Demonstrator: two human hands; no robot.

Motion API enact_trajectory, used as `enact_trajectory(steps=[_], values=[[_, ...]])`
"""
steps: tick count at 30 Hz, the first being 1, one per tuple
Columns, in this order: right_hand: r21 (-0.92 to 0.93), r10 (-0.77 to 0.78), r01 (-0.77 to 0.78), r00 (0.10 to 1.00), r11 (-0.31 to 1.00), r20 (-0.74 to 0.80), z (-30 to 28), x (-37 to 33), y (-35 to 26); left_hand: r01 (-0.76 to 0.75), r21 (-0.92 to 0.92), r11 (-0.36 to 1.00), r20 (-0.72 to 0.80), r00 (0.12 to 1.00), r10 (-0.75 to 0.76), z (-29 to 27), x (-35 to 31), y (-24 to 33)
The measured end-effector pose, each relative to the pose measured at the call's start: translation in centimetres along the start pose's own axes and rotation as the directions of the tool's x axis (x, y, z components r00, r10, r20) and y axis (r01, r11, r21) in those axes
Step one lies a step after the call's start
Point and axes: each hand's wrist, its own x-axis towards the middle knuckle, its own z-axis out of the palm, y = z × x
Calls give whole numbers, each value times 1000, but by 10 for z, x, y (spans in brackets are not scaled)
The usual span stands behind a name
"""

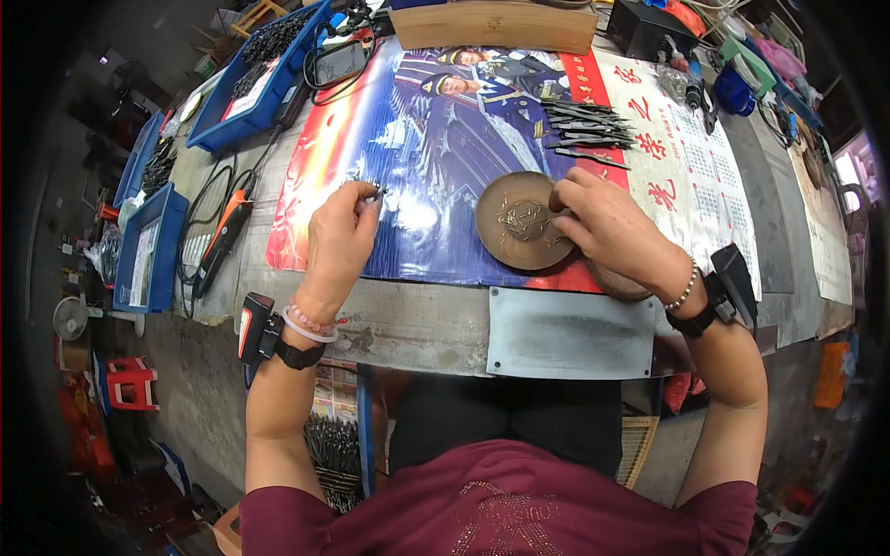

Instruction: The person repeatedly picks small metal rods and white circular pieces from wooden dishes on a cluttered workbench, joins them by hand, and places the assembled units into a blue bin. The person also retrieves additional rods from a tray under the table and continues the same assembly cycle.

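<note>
My left hand (341, 236) is raised over the poster on the bench, thumb and forefinger pinched on a small dark metal piece (379, 192). Only the end of that piece shows, so its kind is unclear. To the right lies a round brown dish (491, 243) with many tiny pin-like metal bits (525, 221) gathered in its middle. My right hand (616, 227) reaches over the dish's right rim with its fingers drawn together. Whatever is between those fingertips is too small to make out. Beyond the dish rests a pile of slim black metal parts (589, 126).
A glossy poster (408, 246) covers the bench. An orange-and-black corded tool (222, 243) and blue bins (153, 250) stand at the left. A wooden box (496, 28) sits at the back. A grey plate (570, 332) is fixed at the front edge, near a second round object (619, 284).
</note>
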Motion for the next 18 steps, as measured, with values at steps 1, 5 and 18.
enact_trajectory(steps=[1, 5, 18], values=[[1, -39, 39, 999, 999, 1, 2, 5, 2, -9, -7, 1000, 10, 1000, 9, 2, 2, -3], [-144, -61, 66, 997, 987, 38, 10, 24, 7, -81, 107, 991, 34, 996, 78, 4, 5, -6], [-190, -230, 245, 968, 951, 101, 21, 58, 11, -100, 24, 995, -53, 993, 102, -54, 11, 12]])
